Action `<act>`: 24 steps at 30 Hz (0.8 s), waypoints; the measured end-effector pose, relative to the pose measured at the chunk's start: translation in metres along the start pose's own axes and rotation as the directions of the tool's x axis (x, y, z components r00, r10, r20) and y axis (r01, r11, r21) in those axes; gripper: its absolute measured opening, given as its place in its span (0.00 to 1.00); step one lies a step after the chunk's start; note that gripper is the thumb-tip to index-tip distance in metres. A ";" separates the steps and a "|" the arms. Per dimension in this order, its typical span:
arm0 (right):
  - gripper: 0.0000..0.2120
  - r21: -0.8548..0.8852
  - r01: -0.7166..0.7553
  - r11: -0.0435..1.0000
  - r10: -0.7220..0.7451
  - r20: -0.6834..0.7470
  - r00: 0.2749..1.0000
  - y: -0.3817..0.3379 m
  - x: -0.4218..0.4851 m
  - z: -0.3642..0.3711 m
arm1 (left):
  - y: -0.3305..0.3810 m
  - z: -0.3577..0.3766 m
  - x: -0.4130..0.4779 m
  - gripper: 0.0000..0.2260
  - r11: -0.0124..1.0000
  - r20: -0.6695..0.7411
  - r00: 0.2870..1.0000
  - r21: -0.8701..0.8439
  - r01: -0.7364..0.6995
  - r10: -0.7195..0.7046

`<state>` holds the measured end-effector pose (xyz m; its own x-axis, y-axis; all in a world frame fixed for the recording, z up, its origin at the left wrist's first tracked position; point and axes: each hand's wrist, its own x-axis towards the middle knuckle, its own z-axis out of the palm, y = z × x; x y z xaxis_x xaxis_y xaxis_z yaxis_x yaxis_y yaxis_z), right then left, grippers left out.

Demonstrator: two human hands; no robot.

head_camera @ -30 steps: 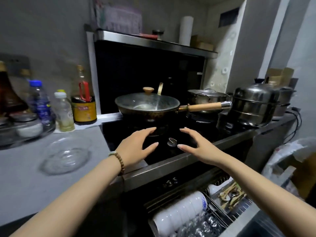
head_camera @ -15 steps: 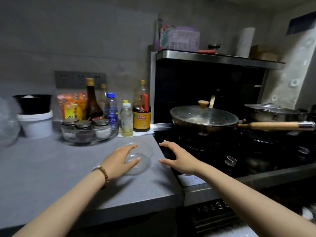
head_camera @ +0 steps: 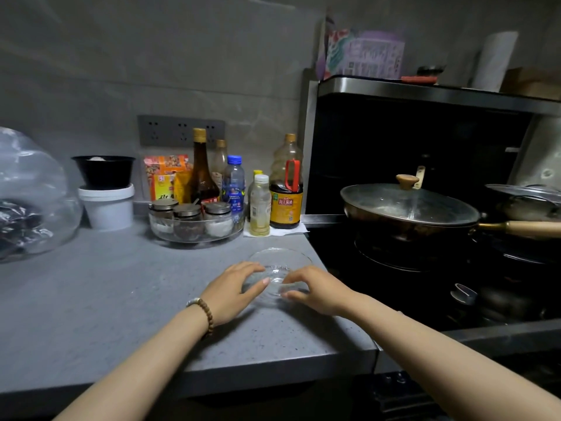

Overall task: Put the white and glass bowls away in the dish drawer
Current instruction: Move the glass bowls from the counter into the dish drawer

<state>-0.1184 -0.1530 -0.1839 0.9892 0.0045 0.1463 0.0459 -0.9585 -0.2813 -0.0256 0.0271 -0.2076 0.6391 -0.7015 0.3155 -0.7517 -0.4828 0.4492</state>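
A clear glass bowl stands on the grey countertop close to its right end, beside the stove. My left hand, with a bead bracelet on its wrist, curls round the bowl's left side, its thumb against the near wall. From the right, my right hand closes on the bowl's near rim with fingers and thumb. The bowl still rests on the counter. The dish drawer and the white bowls are out of view.
Behind the bowl stand sauce and oil bottles and a glass tray of spice jars. A lidded pan with a wooden handle sits on the black stove to the right. A white tub and a plastic bag are at the left.
My view swung left from the stove and open drawer to the counter. Both hands moved to the glass bowl and closed on its two sides.
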 end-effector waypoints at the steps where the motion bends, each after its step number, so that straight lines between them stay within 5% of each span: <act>1: 0.14 0.009 0.003 1.000 -0.003 -0.011 1.000 -0.001 0.001 0.001 | 0.000 0.000 0.000 0.21 1.000 0.006 1.000 -0.005 0.001 -0.001; 9: 0.12 0.061 0.039 0.997 -0.032 -0.120 0.992 0.002 -0.001 0.002 | 0.006 0.002 -0.001 0.20 0.998 -0.004 1.000 -0.070 0.006 -0.006; 14: 0.10 0.289 0.046 0.956 -0.017 -0.103 0.995 0.008 -0.011 -0.012 | 0.020 0.002 0.004 0.20 0.986 -0.078 0.996 -0.159 -0.049 0.037; 24: 0.10 0.644 -0.023 0.764 0.115 -0.102 0.988 0.048 -0.099 -0.079 | 0.114 0.026 0.027 0.40 0.815 -0.083 0.996 -0.576 -0.067 0.023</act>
<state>-0.2249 -0.2225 -0.1368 0.9686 -0.1349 0.2088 0.1023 -0.5491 -0.8294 -0.0984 -0.0604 -0.1702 0.6332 -0.6661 0.3943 -0.5616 -0.0448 0.8262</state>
